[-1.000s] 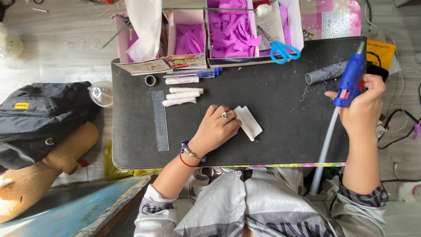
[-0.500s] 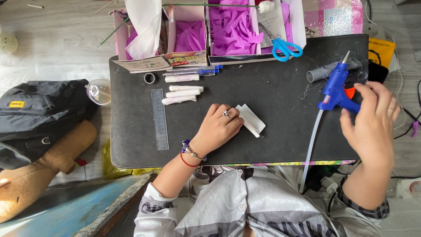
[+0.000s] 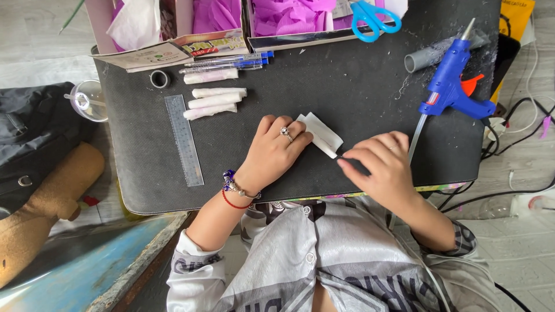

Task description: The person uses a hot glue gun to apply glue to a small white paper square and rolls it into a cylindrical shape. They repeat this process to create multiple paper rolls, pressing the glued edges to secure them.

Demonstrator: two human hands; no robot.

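Note:
A folded white paper piece (image 3: pixel 321 133) lies on the black mat (image 3: pixel 358 86). My left hand (image 3: pixel 274 153), with a ring and bracelets, presses flat on the paper's left end. My right hand (image 3: pixel 378 164) reaches in from the right, its fingertips at the paper's lower right corner. A blue glue gun (image 3: pixel 454 84) with an orange trigger rests on the mat at the right, a clear glue stick trailing from its back, no hand on it.
Three white paper rolls (image 3: pixel 214 98), a clear ruler (image 3: pixel 184 138), pens (image 3: pixel 231 60) and a small tape ring (image 3: pixel 159 78) lie at the mat's left. Blue scissors (image 3: pixel 373 16), boxes of purple paper (image 3: pixel 283 14), a grey tube (image 3: pixel 430 55). A black bag (image 3: pixel 29 133) and cables (image 3: pixel 520 121) flank the mat.
My right hand set the glue gun down on the mat at the right and moved left to the white paper. The left hand stayed on the paper.

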